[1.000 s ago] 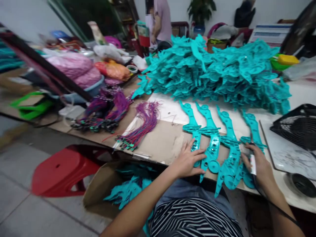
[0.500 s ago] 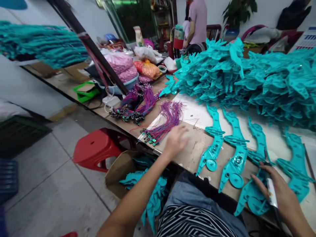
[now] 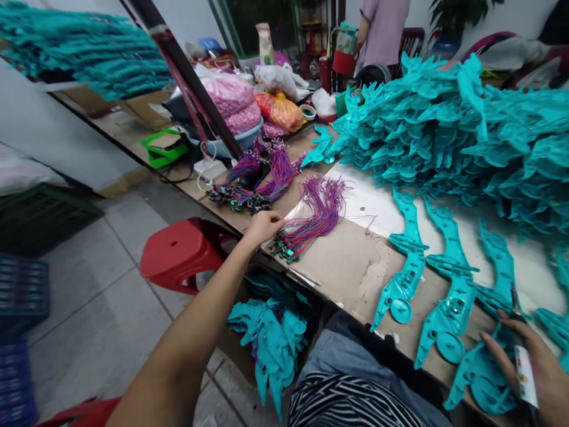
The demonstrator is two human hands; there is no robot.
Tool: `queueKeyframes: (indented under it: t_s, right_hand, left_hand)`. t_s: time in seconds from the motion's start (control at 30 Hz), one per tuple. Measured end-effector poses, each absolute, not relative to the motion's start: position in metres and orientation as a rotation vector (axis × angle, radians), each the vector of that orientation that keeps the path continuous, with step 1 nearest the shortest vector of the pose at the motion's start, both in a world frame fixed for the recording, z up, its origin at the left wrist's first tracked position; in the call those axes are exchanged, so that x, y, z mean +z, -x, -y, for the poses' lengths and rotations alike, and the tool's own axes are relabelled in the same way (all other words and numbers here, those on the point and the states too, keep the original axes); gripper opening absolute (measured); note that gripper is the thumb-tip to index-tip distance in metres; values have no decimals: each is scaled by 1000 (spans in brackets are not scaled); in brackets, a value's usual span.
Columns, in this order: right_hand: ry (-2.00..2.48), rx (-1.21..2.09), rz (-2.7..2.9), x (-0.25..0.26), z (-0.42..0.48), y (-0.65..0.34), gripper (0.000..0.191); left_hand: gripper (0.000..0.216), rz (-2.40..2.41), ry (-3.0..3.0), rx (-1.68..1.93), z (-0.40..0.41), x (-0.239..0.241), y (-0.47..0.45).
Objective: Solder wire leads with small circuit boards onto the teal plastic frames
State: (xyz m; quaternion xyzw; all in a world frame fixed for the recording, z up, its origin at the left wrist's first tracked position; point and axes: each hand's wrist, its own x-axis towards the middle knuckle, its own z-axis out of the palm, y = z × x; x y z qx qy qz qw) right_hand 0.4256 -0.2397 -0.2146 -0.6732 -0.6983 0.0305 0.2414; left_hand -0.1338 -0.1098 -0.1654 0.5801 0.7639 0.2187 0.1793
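Observation:
My left hand (image 3: 264, 226) is at the left edge of a bundle of red and blue wires (image 3: 322, 207) with small green-and-black ends. Its fingers are curled together, and what they hold, if anything, is hidden. My right hand (image 3: 544, 362) is wrapped round a soldering iron (image 3: 525, 372) with a white-and-black handle, its tip pointing up and away. Beneath that hand lies a turquoise plastic part (image 3: 486, 379), long and curved with a round disc. Similar turquoise parts (image 3: 451, 302) lie in a row to its left.
A high heap of turquoise parts (image 3: 444, 130) covers the back right of the table. More wire bundles (image 3: 275, 172) lie near a white power strip (image 3: 210, 169) and a dark slanted post (image 3: 191, 77). A red stool (image 3: 180, 252) stands left; turquoise parts (image 3: 271, 338) hang below the table edge.
My left hand has moved left across the wire bundle to its far side, its fingers drawing together. My right hand keeps the soldering iron over the turquoise part. The view has shifted left.

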Motion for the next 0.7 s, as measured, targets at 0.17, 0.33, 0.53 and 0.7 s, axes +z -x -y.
queueKeyframes:
  t_s: [0.17, 0.33, 0.53, 0.7]
  right_hand:
    - [1827, 42, 1921, -215, 239, -427, 68]
    - [1846, 41, 1906, -216, 241, -427, 59]
    - [1862, 72, 1897, -211, 244, -422, 59]
    - [1859, 64, 1923, -221, 243, -430, 57]
  left_hand:
    - [18, -2032, -1199, 1116, 110, -143, 139]
    - [18, -1889, -1036, 1089, 110, -134, 144]
    - [23, -2478, -1358, 796, 97, -140, 157]
    - [18, -2119, -955, 1092, 95, -135, 154]
